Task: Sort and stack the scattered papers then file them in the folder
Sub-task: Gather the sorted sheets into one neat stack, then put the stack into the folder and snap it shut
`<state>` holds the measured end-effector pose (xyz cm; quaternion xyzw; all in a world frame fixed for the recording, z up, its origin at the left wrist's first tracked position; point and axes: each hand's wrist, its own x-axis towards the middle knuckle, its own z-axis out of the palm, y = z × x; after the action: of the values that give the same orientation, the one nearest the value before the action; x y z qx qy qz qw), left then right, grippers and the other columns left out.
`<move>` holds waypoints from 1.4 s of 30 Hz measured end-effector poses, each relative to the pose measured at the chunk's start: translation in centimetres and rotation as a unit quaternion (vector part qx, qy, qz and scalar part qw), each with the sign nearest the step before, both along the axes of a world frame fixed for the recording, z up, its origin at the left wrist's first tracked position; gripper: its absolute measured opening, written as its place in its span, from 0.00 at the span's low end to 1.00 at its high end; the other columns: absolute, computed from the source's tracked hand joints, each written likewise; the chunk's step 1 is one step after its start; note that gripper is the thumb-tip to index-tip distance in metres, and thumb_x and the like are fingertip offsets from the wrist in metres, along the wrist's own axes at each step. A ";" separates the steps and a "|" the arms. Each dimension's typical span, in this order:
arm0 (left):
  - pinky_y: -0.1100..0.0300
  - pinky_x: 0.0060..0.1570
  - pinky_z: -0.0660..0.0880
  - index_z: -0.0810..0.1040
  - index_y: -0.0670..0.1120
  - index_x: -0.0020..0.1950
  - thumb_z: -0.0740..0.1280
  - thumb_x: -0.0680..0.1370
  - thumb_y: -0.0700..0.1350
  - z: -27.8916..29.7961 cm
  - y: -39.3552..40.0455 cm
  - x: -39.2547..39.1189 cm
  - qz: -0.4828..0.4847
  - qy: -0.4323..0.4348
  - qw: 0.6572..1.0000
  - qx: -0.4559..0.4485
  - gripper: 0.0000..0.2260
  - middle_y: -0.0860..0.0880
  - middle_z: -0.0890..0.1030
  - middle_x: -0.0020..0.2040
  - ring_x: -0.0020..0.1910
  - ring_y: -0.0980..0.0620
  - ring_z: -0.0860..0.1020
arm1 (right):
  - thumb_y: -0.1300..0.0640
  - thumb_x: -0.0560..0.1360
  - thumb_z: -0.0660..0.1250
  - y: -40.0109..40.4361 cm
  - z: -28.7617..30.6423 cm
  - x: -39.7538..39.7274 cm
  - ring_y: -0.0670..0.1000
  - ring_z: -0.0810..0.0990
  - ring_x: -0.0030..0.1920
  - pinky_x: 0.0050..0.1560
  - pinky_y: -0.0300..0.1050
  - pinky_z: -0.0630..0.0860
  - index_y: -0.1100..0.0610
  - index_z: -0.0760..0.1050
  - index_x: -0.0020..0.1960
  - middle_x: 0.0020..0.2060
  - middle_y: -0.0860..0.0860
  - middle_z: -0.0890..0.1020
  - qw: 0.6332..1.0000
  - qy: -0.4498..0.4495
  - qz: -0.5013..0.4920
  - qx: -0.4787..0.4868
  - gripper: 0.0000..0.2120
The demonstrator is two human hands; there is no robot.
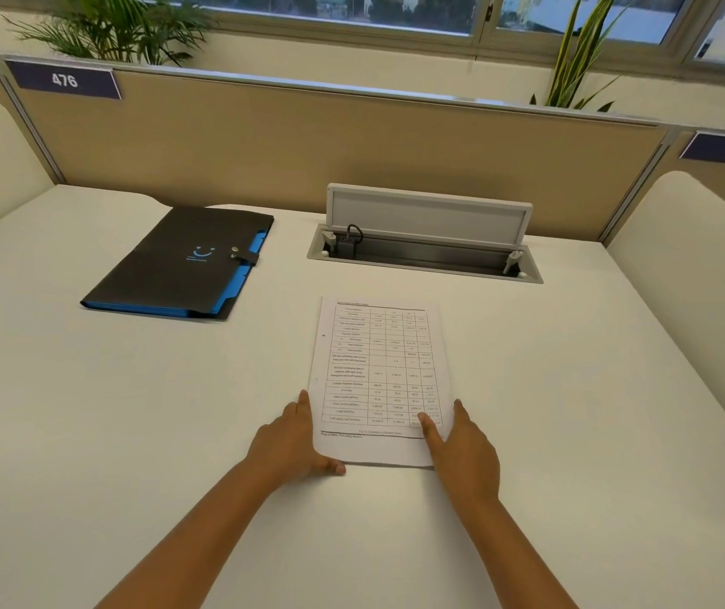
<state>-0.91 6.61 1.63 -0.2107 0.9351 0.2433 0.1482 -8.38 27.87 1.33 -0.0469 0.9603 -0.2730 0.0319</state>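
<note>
A stack of white papers (380, 371) with a printed table on top lies squared on the white desk (132, 432), in front of me. My left hand (292, 441) presses flat against the stack's lower left edge, thumb under the bottom corner. My right hand (461, 446) rests against the lower right edge, its thumb lying on the top sheet. Neither hand lifts the stack. A black folder (176, 261) with blue inner dividers and a snap strap lies shut at the back left, well apart from the papers.
An open cable box (426, 248) with its grey lid raised is set into the desk behind the papers. A tan partition (308, 142) with number signs 476 and 477 closes the back. White dividers stand at both sides; plants sit beyond the partition.
</note>
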 end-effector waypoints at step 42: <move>0.45 0.73 0.50 0.50 0.41 0.74 0.50 0.79 0.41 0.7 -15.3 -6.0 0.021 -0.071 0.945 -0.319 0.23 0.46 0.49 0.77 0.76 0.46 0.46 | 0.48 0.76 0.61 8.8 -1.1 -5.8 0.58 0.78 0.36 0.35 0.45 0.72 0.53 0.65 0.66 0.44 0.59 0.82 0.989 0.103 -0.105 -0.030 0.20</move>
<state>-6.93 -8.64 2.33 -0.2835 0.9461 -0.0807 0.1344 -14.18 36.67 0.27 0.0252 0.9493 -0.2976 -0.0977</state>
